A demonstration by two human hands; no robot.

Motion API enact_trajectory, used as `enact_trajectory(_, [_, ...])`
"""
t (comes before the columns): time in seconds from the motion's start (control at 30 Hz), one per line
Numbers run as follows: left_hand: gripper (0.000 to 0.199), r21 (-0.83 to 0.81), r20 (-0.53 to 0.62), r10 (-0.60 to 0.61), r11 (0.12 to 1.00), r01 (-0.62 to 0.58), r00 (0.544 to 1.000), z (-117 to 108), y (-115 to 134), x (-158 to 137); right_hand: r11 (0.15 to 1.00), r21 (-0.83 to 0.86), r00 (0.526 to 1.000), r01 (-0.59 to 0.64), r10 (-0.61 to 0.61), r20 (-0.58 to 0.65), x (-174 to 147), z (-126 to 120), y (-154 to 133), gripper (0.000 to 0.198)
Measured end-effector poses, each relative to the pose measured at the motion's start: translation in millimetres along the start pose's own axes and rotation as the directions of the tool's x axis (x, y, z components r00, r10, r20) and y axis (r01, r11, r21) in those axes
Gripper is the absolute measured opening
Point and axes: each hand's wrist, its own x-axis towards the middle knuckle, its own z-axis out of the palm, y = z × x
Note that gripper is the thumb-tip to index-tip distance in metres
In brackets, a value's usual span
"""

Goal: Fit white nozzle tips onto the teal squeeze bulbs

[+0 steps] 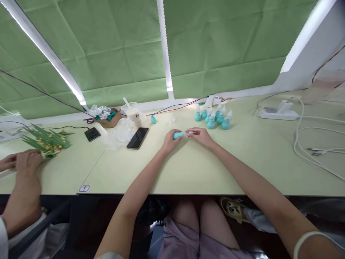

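My left hand (170, 140) is closed around a small teal bulb-shaped base (177, 135), tipped on its side with its neck to the right. Facing it, my right hand (199, 135) pinches a small whitish flame-shaped tip (191, 132) close to that neck; whether the two pieces touch, I cannot tell. Behind my right hand stand several teal bases with white pointed tips, one of them a finished-looking piece (225, 123) at the right front. A lone teal base (153, 119) without a tip lies farther left, and small white bits (174, 119) are beside it.
Left of my hands are a phone (138, 138), crumpled clear plastic (121, 133), a drink cup (134, 114) and a cardboard box (111, 120). A co-worker's hands (28, 160) are near green artificial plants (50, 142). A power strip (280, 113) and white cables (299, 144) occupy the right.
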Motion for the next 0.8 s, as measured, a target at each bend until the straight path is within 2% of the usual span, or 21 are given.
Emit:
enact_trajectory(0.23, [0.023, 0.082, 0.019, 0.004, 0.997, -0.005, 1.0, 3.0, 2.9, -3.5, 0.991, -0.049, 0.991, -0.127, 0.128, 0.032, -4.6, -2.9, -6.0, 0.039])
enact_trajectory(0.43, [0.024, 0.045, 0.007, -0.015, 0.999, 0.014, 1.0, 2.7, 7.1, -6.1, 0.979, 0.061, 0.978, -0.195, 0.189, 0.092, -7.5, -3.9, -15.9, 0.046])
enact_trajectory(0.63, [0.024, 0.118, 0.061, 0.013, 0.993, -0.021, 0.998, 5.4, 2.9, -7.0, 0.977, 0.042, 0.967, -0.207, 0.199, 0.157, -9.5, -5.8, -11.9, 0.041])
enact_trajectory(0.8, [0.026, 0.164, 0.112, 0.055, 0.984, -0.073, 0.992, 7.3, 3.0, -7.4, 0.982, -0.004, 0.972, -0.188, 0.187, 0.139, -9.7, -2.8, -9.3, 0.035])
